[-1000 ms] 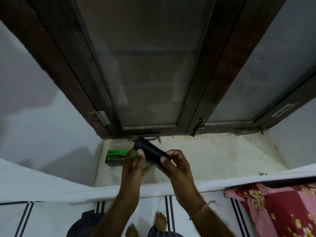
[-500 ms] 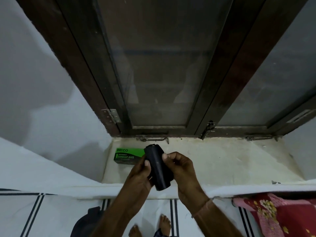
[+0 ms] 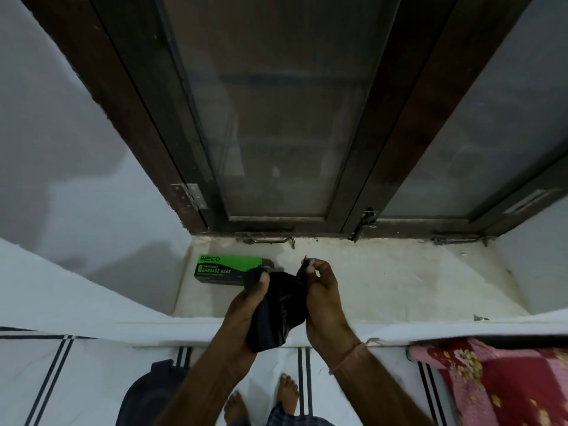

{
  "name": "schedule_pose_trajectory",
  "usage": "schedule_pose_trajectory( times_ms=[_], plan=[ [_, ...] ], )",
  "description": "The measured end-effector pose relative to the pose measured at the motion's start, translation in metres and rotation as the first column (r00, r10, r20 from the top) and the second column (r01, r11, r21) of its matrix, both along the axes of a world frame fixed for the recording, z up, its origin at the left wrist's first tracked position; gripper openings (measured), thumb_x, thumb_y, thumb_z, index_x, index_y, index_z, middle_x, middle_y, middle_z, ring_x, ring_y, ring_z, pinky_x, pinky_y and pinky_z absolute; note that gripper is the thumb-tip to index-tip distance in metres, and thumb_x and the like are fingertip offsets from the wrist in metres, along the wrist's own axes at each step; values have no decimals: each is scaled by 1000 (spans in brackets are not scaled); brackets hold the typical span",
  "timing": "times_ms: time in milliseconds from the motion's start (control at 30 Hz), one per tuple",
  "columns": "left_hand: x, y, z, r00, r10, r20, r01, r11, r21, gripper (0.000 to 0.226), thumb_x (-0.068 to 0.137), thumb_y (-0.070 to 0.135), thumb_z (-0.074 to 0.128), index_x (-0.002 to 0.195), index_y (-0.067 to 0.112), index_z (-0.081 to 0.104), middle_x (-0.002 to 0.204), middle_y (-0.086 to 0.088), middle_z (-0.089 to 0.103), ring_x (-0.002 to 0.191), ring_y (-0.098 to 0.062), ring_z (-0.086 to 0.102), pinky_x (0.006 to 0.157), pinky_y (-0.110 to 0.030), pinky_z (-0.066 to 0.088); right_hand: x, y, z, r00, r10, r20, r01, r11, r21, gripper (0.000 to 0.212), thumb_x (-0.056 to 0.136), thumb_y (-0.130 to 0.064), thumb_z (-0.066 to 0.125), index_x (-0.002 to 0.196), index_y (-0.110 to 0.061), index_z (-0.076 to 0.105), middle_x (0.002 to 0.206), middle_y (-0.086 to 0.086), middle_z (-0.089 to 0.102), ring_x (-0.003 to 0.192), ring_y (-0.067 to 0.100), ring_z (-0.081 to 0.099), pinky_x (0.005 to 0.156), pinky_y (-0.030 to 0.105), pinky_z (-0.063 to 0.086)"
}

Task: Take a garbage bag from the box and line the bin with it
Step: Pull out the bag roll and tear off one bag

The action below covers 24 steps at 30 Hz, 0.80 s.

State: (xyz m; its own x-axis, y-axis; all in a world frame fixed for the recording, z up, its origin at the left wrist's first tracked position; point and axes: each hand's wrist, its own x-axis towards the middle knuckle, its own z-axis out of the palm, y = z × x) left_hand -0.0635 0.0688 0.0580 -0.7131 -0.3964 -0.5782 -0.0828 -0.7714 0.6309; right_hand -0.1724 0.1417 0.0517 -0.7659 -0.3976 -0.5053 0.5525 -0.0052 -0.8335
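Observation:
A black roll of garbage bags (image 3: 278, 309) stands almost upright between my hands, above the front edge of the window sill. My left hand (image 3: 246, 305) grips its left side, thumb pressed near the top. My right hand (image 3: 322, 299) holds the right side and pinches a loose black edge at the top between thumb and fingertips. The green and black garbage bag box (image 3: 222, 269) lies flat on the sill, just left of my hands, its right end partly hidden by the roll. No bin is clearly in view.
The pale stone sill (image 3: 399, 281) runs below a dark wooden window frame (image 3: 384, 149) with metal latches. A dark bag (image 3: 150, 392) lies on the white striped floor at lower left. Red floral cloth (image 3: 498, 382) sits at lower right. Bare feet (image 3: 285, 395) show below.
The roll has dropped a little lower and turned upright. My right fingers have shifted to its top and pulled up a loose edge of black film.

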Motion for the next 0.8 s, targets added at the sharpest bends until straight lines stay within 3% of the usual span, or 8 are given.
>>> schedule_pose_trajectory(
  times_ms=[133, 200, 267, 333, 500, 600, 733, 800],
  plan=[
    [1, -2, -3, 1000, 4, -18, -5, 998, -57, 54, 99, 42, 62, 143, 10, 57, 140, -19, 65, 130, -36, 62, 114, -56, 42, -1, 9, 6, 937, 265, -226, -259, 964, 57, 33, 98, -48, 60, 110, -17, 67, 100, 4, 72, 97, 17, 70, 91, 38, 58],
    [2, -5, -3, 999, 21, -34, -23, 997, -71, 55, 98, 42, 66, 141, 9, 58, 140, -20, 65, 132, -37, 61, 116, -57, 38, -7, 9, 7, 832, 446, -331, -391, 893, 222, 27, 84, -49, 75, 96, -25, 72, 90, -1, 76, 88, 15, 74, 82, 39, 61],
    [1, -8, -1, 999, 42, -6, -42, 991, -127, 51, 96, 39, 67, 137, 9, 62, 134, -18, 69, 126, -34, 66, 111, -52, 46, -11, 7, 5, 796, 489, -356, -396, 866, 304, 22, 85, -43, 77, 70, -28, 69, 67, -7, 70, 67, 13, 67, 69, 36, 56],
    [0, -10, -1, 998, 55, 7, -53, 987, -151, 47, 94, 33, 66, 136, 11, 64, 130, -15, 72, 119, -31, 70, 100, -45, 55, -14, 4, 3, 827, 447, -340, -366, 888, 277, 30, 91, -39, 71, 64, -28, 64, 64, -7, 64, 67, 14, 61, 70, 37, 51],
    [2, -13, 1, 998, 57, 17, -54, 992, -110, 46, 89, 27, 65, 132, 10, 67, 127, -17, 73, 112, -31, 72, 92, -41, 55, -16, 2, 4, 948, 279, -155, -264, 959, 107, 21, 102, -16, 60, 100, 3, 67, 98, 23, 74, 95, 36, 72, 83, 44, 60],
    [2, -11, 1, 997, 76, 33, -73, 995, -62, 46, 90, 27, 70, 132, 9, 67, 129, -20, 71, 115, -34, 69, 102, -48, 53, -11, 0, 4, 959, 244, -143, -229, 966, 118, 20, 105, -6, 49, 100, -3, 69, 104, 23, 74, 105, 42, 70, 87, 45, 59],
    [4, -8, -3, 994, 110, 17, -109, 992, -63, 51, 96, 35, 66, 142, 12, 59, 137, -17, 68, 129, -36, 63, 114, -54, 44, -7, 7, 11, 948, 318, -2, -317, 945, -75, 36, 109, -24, 42, 112, -4, 71, 113, 16, 75, 117, 36, 68, 99, 41, 56],
    [8, -8, -5, 994, 107, 2, -107, 991, -79, 51, 98, 38, 64, 143, 15, 58, 138, -17, 67, 130, -35, 63, 114, -56, 43, -3, 10, 16, 894, 447, -26, -448, 891, -73, 40, 105, -36, 52, 115, -2, 72, 113, 15, 77, 111, 30, 72, 97, 39, 57]
  ],
)
